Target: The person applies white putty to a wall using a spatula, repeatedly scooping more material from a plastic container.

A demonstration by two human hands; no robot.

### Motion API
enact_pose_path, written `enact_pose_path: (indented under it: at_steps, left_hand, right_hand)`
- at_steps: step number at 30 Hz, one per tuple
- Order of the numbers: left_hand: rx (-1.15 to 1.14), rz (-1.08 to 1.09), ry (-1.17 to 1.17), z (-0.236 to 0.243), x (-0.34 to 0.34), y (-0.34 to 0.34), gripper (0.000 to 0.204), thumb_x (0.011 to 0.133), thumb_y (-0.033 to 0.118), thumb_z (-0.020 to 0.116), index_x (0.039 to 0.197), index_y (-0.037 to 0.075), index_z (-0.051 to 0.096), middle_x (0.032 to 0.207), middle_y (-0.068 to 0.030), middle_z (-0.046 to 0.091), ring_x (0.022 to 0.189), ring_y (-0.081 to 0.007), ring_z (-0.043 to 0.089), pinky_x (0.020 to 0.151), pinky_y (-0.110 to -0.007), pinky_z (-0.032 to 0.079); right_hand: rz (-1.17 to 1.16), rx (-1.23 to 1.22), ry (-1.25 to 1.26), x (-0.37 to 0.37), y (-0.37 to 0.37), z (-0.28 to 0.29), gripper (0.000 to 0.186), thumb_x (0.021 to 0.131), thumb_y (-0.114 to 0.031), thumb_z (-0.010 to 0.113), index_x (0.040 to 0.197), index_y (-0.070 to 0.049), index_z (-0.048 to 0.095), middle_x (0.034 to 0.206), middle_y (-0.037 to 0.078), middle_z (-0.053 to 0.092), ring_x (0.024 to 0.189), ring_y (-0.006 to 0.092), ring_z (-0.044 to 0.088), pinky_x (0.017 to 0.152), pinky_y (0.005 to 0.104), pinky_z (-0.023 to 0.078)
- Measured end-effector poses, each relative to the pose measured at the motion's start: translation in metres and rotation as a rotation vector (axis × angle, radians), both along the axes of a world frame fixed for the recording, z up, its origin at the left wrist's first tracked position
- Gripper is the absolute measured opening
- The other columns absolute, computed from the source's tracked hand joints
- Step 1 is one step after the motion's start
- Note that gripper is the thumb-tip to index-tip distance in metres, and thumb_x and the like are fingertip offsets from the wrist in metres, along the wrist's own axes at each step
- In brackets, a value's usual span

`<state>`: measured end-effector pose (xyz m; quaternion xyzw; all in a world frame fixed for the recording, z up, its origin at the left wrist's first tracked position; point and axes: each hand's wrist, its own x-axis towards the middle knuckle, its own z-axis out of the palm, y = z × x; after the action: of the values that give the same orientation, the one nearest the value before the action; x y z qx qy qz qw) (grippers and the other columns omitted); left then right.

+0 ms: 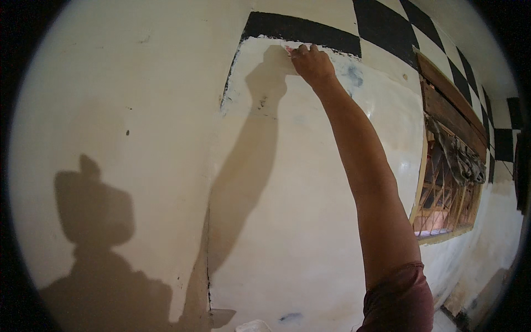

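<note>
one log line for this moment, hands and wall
right hand: raised, closed on a small tool, hidden | at: black painted band edge | wall: cream | left hand: out of view | window: right

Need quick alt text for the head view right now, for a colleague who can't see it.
The person's right hand is raised high and closed on a small tool, too hidden to identify, pressed to a cream wall just under a black painted band. To the right are black-and-white checks and a barred window; the arm's shadow falls on the wall.
</note>
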<state>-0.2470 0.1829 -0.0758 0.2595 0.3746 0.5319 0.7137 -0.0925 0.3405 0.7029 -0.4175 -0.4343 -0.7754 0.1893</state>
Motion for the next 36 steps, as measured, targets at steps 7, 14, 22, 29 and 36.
enact_pose_path:
  at_steps: [7,14,22,29,36]
  left_hand:
    - [0.028,-0.004,0.110,-0.014,-0.003,0.008,0.027,0.093,0.033,0.056,0.102,0.010,0.068,0.053,0.0078,0.043,0.043,-0.0054,0.036,0.040,-0.022,0.029]
    - [0.019,0.037,0.081,-0.011,-0.014,0.004,0.030,0.093,0.033,0.055,0.106,0.009,0.067,0.054,0.0072,0.045,0.044,-0.0059,0.037,0.042,-0.023,0.030]
    - [0.028,0.033,0.034,-0.008,-0.015,0.000,0.033,0.093,0.034,0.054,0.111,0.008,0.066,0.055,0.0065,0.046,0.045,-0.0064,0.038,0.044,-0.023,0.032]
    - [0.026,0.014,-0.109,-0.024,-0.018,0.001,0.036,0.094,0.034,0.053,0.115,0.008,0.065,0.056,0.0059,0.047,0.046,-0.0068,0.038,0.045,-0.023,0.033]
    - [-1.189,-0.469,-1.892,0.000,-0.101,0.012,0.033,0.097,0.024,0.048,0.121,0.006,0.061,0.067,0.0028,0.055,0.053,-0.0068,0.044,0.055,-0.024,0.041]
  right_hand:
    - [-0.080,-0.240,0.177,-0.004,0.032,-0.002,0.020,0.091,-0.019,0.055,0.098,-0.006,0.068,0.097,0.012,0.069,0.090,0.0274,0.068,0.072,0.0429,0.057]
    - [0.070,-0.163,-0.071,0.003,-0.020,-0.065,0.015,0.088,-0.018,0.057,0.093,-0.009,0.069,0.093,0.011,0.070,0.086,0.0266,0.068,0.063,0.0414,0.057]
    - [-0.014,-0.033,0.041,-0.021,-0.019,0.017,0.019,0.090,-0.018,0.056,0.104,-0.015,0.069,0.095,0.008,0.070,0.092,0.0248,0.066,0.071,0.0362,0.058]
    - [-0.037,-0.085,0.050,-0.040,0.015,0.018,0.015,0.087,-0.018,0.061,0.098,-0.015,0.071,0.097,0.006,0.069,0.095,0.0251,0.066,0.075,0.0371,0.057]
    - [-0.023,-0.257,0.017,0.006,-0.017,-0.061,0.022,0.087,-0.021,0.057,0.106,-0.010,0.064,0.096,0.008,0.068,0.094,0.0249,0.064,0.068,0.0402,0.057]
